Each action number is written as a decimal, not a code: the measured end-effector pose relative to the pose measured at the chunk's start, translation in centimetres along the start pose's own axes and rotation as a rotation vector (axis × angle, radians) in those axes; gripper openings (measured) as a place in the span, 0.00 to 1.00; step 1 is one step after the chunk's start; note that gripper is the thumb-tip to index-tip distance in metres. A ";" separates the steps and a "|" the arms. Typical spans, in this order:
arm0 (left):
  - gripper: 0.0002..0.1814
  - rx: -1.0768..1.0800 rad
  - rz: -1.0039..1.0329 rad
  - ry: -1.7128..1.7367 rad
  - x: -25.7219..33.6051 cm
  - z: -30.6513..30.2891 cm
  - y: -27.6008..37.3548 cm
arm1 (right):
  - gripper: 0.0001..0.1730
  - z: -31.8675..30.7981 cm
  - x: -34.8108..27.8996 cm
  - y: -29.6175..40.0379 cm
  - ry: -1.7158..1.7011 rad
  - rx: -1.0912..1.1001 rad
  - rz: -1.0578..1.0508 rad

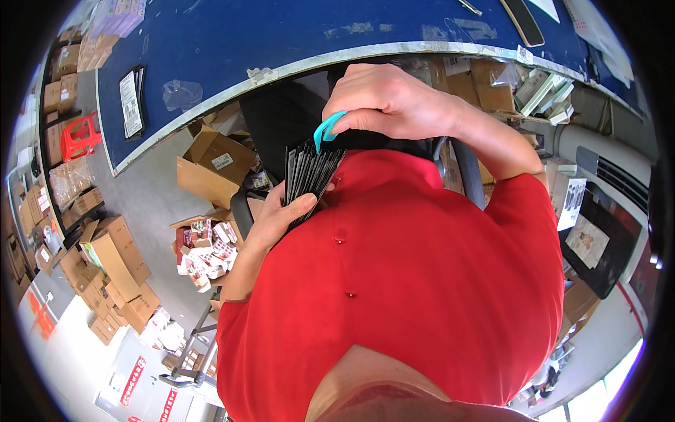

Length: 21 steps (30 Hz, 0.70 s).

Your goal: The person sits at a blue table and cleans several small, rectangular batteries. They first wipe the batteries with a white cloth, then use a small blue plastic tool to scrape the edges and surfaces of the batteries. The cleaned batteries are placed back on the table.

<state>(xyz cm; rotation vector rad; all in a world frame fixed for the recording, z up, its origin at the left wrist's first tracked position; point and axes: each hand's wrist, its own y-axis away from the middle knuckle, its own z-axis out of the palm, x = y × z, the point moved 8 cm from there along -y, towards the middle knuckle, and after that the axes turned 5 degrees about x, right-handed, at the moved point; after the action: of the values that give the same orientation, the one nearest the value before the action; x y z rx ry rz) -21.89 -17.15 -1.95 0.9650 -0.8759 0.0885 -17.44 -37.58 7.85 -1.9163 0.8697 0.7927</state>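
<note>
My left hand (279, 213) grips a fanned bundle of thin black flat packets (311, 176) close against the red shirt, thumb across the near face. Above it, my right hand (387, 100) pinches a bent turquoise strip (328, 126) between thumb and fingers. The strip's lower end reaches the upper edges of the bundle; whether it sits between packets cannot be made out. On the blue table (221, 31), ahead and to the left, lies a small stack of black packets with white labels (131, 103).
The table's worn front edge (211, 97) runs just beyond my hands. A clear plastic bag (182, 95) and a phone (522, 21) lie on top. Below left are an opened carton (211, 166) and a box of printed cartons (208, 253). A red stool (80, 137) stands farther left.
</note>
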 end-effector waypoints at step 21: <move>0.27 -0.046 -0.003 -0.002 0.0 0.7 0.0 | 0.08 0.2 -1.2 -0.4 0.010 -0.043 -0.041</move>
<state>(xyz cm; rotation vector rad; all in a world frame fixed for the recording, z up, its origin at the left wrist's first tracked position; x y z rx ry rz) -22.33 -17.70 -1.78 0.9232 -0.8747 0.0645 -17.81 -37.00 8.85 -1.9707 0.8228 0.7835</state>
